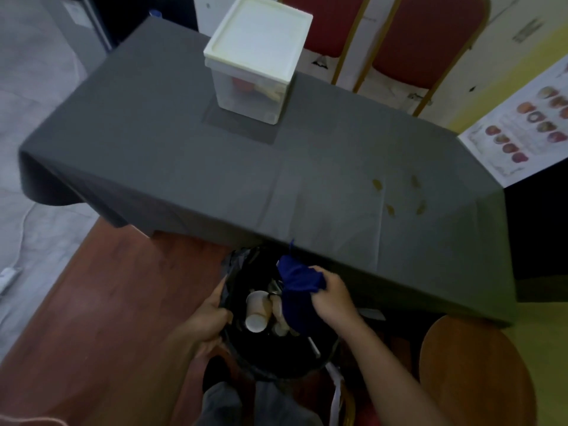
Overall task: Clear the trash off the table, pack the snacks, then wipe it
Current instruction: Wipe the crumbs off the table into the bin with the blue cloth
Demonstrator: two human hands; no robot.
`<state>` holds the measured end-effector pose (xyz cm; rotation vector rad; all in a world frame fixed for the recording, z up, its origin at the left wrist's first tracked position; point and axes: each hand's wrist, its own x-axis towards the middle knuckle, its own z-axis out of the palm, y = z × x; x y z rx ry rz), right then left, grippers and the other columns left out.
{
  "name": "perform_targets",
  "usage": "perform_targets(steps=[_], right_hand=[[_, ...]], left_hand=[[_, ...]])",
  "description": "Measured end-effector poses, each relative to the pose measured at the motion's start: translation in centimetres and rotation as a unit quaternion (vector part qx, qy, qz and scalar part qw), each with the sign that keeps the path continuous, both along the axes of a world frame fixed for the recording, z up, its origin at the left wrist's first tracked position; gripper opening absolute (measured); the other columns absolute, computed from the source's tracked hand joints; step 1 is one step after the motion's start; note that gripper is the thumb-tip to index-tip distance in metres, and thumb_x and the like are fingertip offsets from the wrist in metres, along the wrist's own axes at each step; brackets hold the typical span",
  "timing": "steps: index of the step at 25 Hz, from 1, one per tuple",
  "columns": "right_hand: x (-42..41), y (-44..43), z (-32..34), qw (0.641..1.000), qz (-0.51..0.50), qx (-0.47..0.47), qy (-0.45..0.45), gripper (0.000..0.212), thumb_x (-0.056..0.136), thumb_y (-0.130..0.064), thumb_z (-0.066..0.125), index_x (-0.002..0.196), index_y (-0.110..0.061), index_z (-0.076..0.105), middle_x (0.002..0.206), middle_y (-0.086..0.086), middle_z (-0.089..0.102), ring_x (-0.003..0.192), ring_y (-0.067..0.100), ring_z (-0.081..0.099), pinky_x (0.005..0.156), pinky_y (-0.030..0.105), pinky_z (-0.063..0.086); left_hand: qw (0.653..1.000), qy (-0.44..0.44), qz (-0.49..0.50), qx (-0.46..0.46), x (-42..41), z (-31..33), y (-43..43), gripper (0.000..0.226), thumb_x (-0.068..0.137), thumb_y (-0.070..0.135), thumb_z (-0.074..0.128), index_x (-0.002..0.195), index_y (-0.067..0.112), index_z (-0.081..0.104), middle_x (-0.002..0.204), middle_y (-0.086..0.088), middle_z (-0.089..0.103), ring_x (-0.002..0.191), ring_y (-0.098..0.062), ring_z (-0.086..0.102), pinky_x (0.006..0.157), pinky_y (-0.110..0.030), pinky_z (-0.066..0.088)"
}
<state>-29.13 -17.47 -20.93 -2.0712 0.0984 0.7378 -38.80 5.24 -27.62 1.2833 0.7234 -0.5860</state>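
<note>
The left hand (212, 318) grips the rim of the black trash bin (270, 361), fingers curled over its liner. The right hand (333, 299) pinches a bunched blue cloth (299, 282) above the bin, where paper cups (256, 309) lie. Beyond, the grey-covered counter (215, 167) carries a lidded snack box (258, 56) and brownish stains (396, 195).

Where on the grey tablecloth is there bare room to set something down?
Free: the left half of the grey tablecloth, left of and in front of the lidded white plastic box, and the near-centre strip. Less clean: the right part, dotted with yellowish crumbs. Crowded: the black bin below the edge.
</note>
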Motion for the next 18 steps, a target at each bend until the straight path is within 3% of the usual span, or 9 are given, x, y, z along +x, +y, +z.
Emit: perform_targets(steps=[2,4,6,8,10,13,16,18], right_hand=[[0.0,-0.7,1.0,0.99,-0.094,0.086,0.059,0.032,0.093,0.003,0.058,0.097,-0.023,0.075,0.1,-0.007,0.078,0.102,0.017,0.07,0.093,0.035,0.051],[0.4,-1.3,2.2,0.97,-0.153,0.156,0.106,0.034,0.094,0.007,0.056,0.109,-0.017,0.074,0.112,0.004,0.077,0.111,0.026,0.069,0.101,0.043,0.05],[1.0,-1.6,3.5,0.953,-0.175,0.193,0.154,0.03,0.096,0.003,0.054,0.122,-0.006,0.068,0.122,0.015,0.072,0.114,0.032,0.068,0.103,0.047,0.05],[1.2,-1.2,4.5,0.945,-0.17,0.203,0.194,0.03,0.098,-0.003,0.055,0.125,-0.005,0.065,0.123,0.017,0.071,0.113,0.032,0.069,0.104,0.048,0.05],[1.1,0.2,4.9,0.944,-0.161,0.189,0.219,0.029,0.098,-0.007,0.057,0.125,-0.006,0.066,0.122,0.016,0.072,0.113,0.033,0.069,0.104,0.05,0.049],[0.5,2.6,4.6,0.958,-0.168,0.112,0.205,0.025,0.097,-0.01,0.06,0.121,-0.01,0.069,0.116,0.015,0.074,0.107,0.035,0.071,0.098,0.051,0.052],[0.2,4.5,4.7,0.97,-0.207,0.03,0.123,0.018,0.098,-0.015,0.06,0.112,-0.016,0.07,0.104,0.01,0.076,0.094,0.031,0.071,0.072,0.04,0.056],[0.0,4.9,5.0,0.973,-0.226,-0.007,0.05,0.012,0.099,-0.018,0.059,0.105,-0.021,0.068,0.098,0.004,0.072,0.088,0.025,0.067,0.066,0.035,0.051]], left_hand=[[1.0,-0.016,0.006,0.009,-1.1,0.4,0.5,0.097,0.079,-0.029,0.042,0.154,0.028,0.021,0.142,-0.006,0.049,0.107,-0.015,0.056,0.063,-0.012,0.053],[0.999,-0.031,0.029,0.012,-2.4,0.6,1.2,0.099,0.076,-0.031,0.044,0.153,0.027,0.025,0.138,-0.006,0.052,0.107,-0.01,0.057,0.064,-0.012,0.054],[0.997,-0.036,0.07,-0.004,-3.8,0.7,2.2,0.101,0.074,-0.032,0.045,0.151,0.031,0.03,0.136,-0.004,0.055,0.109,-0.009,0.058,0.067,-0.018,0.056],[0.993,-0.029,0.113,-0.026,-5.1,0.8,3.5,0.104,0.074,-0.031,0.043,0.149,0.039,0.03,0.14,-0.004,0.052,0.117,-0.021,0.057,0.073,-0.029,0.059],[0.99,-0.015,0.133,-0.04,-6.2,0.9,5.1,0.104,0.077,-0.03,0.042,0.149,0.044,0.027,0.14,-0.003,0.049,0.12,-0.028,0.055,0.075,-0.041,0.059],[0.99,-0.017,0.132,-0.04,-7.2,1.1,7.1,0.104,0.079,-0.027,0.043,0.15,0.047,0.024,0.144,0.0,0.046,0.119,-0.027,0.055,0.075,-0.043,0.06],[0.991,-0.022,0.133,-0.027,-8.1,1.2,8.8,0.102,0.081,-0.027,0.041,0.152,0.043,0.022,0.145,0.0,0.042,0.127,-0.028,0.048,0.082,-0.042,0.057],[0.989,-0.027,0.143,-0.028,-9.1,0.4,10.1,0.102,0.079,-0.027,0.043,0.15,0.045,0.025,0.147,0.0,0.043,0.133,-0.031,0.045,0.095,-0.05,0.053]])
